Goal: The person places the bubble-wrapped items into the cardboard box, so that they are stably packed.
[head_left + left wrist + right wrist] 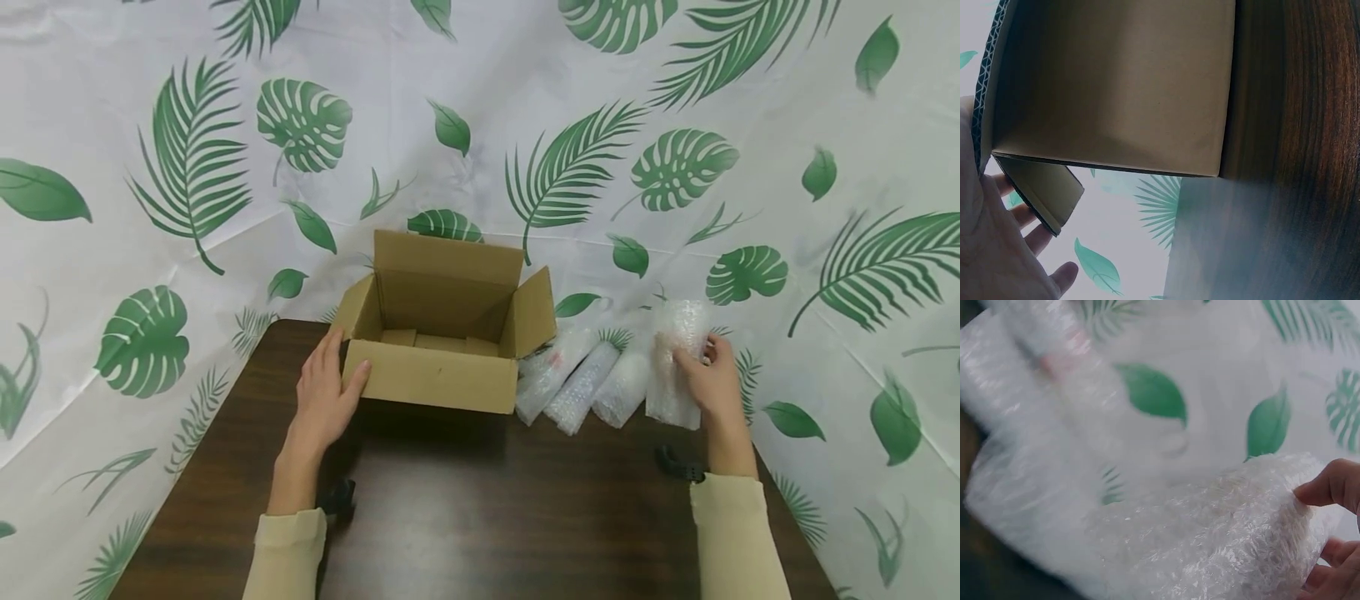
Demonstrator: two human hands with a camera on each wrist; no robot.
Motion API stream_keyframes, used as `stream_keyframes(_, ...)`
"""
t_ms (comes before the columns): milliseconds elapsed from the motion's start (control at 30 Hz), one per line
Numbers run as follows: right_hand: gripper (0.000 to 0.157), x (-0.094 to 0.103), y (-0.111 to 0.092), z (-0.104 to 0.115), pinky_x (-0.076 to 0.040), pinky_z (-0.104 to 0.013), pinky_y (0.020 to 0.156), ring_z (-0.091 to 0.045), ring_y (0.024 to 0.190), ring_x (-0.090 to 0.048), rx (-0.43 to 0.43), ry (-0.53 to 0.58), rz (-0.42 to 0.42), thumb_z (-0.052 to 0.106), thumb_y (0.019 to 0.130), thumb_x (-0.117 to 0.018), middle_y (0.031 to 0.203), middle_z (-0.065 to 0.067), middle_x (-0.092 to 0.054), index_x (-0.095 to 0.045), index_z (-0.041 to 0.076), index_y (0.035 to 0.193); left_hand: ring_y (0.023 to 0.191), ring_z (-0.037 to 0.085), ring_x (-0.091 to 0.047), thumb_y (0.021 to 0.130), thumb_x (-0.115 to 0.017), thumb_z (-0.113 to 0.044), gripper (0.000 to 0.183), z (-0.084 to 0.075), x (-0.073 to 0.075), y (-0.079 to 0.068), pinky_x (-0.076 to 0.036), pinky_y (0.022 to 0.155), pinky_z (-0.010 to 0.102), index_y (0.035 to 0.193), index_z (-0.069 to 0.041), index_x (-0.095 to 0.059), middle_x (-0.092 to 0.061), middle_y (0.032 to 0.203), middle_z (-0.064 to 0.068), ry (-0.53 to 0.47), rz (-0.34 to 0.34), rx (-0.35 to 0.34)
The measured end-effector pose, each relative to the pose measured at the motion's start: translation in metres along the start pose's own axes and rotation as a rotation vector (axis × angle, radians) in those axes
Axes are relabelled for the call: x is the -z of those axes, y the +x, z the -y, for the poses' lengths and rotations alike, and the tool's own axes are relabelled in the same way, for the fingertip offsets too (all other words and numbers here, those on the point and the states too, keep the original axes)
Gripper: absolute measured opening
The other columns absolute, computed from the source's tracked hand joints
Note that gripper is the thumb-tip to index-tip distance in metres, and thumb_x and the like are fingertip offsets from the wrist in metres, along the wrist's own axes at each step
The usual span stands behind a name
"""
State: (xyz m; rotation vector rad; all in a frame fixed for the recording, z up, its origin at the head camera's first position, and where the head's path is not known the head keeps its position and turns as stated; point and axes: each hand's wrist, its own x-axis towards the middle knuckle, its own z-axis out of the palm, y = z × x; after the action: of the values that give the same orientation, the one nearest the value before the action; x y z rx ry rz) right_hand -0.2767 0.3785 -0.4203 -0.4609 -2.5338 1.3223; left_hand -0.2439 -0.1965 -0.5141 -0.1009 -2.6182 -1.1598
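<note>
Cream sleeves up front, cut off by the bottom edge. Left hand has loose, spread fingers touching the cardboard box just right of them, its near inside hidden. Next, bubble-wrapped bundles, contents unclear, left of the right hand, whose fingers pinch another wrapped roll.

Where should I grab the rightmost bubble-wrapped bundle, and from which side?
Probably grip the bundle around its middle from the right, where the right hand pinches it: it's long and narrow, and other wrapped bundles lie to its left.
</note>
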Motion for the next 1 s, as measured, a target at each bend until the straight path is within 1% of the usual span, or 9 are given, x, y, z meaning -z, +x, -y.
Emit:
stream_keyframes(67,0.080,0.003,-0.002,0.014,-0.043,-0.072,0.111,-0.051,0.146,-0.043,0.062,0.006,0.015,0.036,0.107,-0.061,0.168,-0.031,-0.036,-0.022,0.005,0.170,0.161,0.053,-0.016,0.112,-0.049,-0.051,0.080,-0.001,-0.001,0.000,-0.016,0.122,0.077,0.174,-0.013,-0.014,-0.017,0.177,0.023,-0.001,0.002,-0.001)
stream_keyframes(333,0.075,0.002,-0.008,0.075,-0.051,-0.053,0.104,-0.041,0.140,-0.053,0.272,-0.036,0.079,0.039,0.108,-0.063,0.165,-0.021,-0.046,-0.031,0.009,0.169,0.160,0.053,-0.016,0.112,-0.048,-0.050,0.080,-0.001,0.000,0.000,-0.016,0.122,0.078,0.174,-0.012,-0.014,-0.017,0.178,0.022,-0.003,0.001,0.000)
stream_keyframes(433,0.075,-0.001,-0.009,0.095,-0.054,-0.040,0.100,-0.039,0.136,-0.058,0.322,-0.042,0.103,0.041,0.108,-0.063,0.164,-0.020,-0.049,-0.033,0.008,0.168,0.161,0.053,-0.016,0.112,-0.048,-0.050,0.080,-0.001,0.000,-0.001,-0.015,0.122,0.077,0.174,-0.012,-0.014,-0.017,0.178,0.023,-0.005,0.001,0.000)
stream_keyframes(500,0.073,-0.004,-0.010,0.106,-0.053,-0.027,0.092,-0.036,0.129,-0.061,0.353,-0.044,0.108,0.039,0.107,-0.065,0.160,-0.020,-0.052,-0.036,0.008,0.167,0.161,0.053,-0.016,0.113,-0.048,-0.050,0.080,-0.001,-0.001,-0.001,-0.015,0.122,0.078,0.174,-0.012,-0.014,-0.016,0.178,0.023,-0.006,0.001,-0.003)
stream_keyframes(567,0.071,-0.008,-0.010,0.117,-0.051,-0.019,0.085,-0.034,0.123,-0.063,0.383,-0.040,0.119,0.037,0.107,-0.066,0.159,-0.019,-0.053,-0.039,0.009,0.165,0.160,0.053,-0.016,0.113,-0.048,-0.050,0.079,-0.001,-0.001,0.000,-0.016,0.121,0.078,0.174,-0.012,-0.014,-0.017,0.178,0.023,-0.006,-0.001,-0.006)
stream_keyframes(633,0.068,-0.013,-0.009,0.127,-0.051,-0.021,0.083,-0.035,0.120,-0.064,0.424,-0.044,0.131,0.035,0.107,-0.066,0.157,-0.021,-0.054,-0.040,0.010,0.165,0.160,0.054,-0.016,0.113,-0.048,-0.050,0.080,-0.001,0.000,0.000,-0.016,0.121,0.078,0.174,-0.012,-0.014,-0.017,0.178,0.023,-0.007,0.000,-0.006)
stream_keyframes(767,0.065,-0.025,-0.010,0.149,-0.053,-0.042,0.087,-0.040,0.115,-0.063,0.513,-0.045,0.115,0.030,0.106,-0.066,0.149,-0.023,-0.055,-0.043,0.015,0.165,0.160,0.054,-0.016,0.112,-0.048,-0.050,0.080,-0.002,0.000,0.000,-0.016,0.122,0.078,0.173,-0.011,-0.014,-0.017,0.177,0.024,-0.006,-0.001,0.000)
stream_keyframes(867,0.065,-0.033,-0.014,0.165,-0.051,-0.056,0.093,-0.040,0.118,-0.059,0.554,-0.039,0.093,0.028,0.106,-0.067,0.147,-0.022,-0.052,-0.043,0.018,0.165,0.160,0.054,-0.017,0.113,-0.048,-0.050,0.080,-0.002,0.000,-0.001,-0.016,0.122,0.078,0.173,-0.011,-0.014,-0.017,0.177,0.025,-0.005,-0.002,0.001)
stream_keyframes(1000,0.063,-0.043,-0.020,0.185,-0.047,-0.061,0.104,-0.040,0.127,-0.055,0.592,-0.032,0.105,0.025,0.106,-0.067,0.154,-0.022,-0.048,-0.044,0.019,0.165,0.160,0.055,-0.017,0.113,-0.049,-0.049,0.079,-0.003,-0.001,-0.001,-0.016,0.121,0.079,0.173,-0.011,-0.015,-0.018,0.177,0.024,-0.005,-0.006,-0.005)
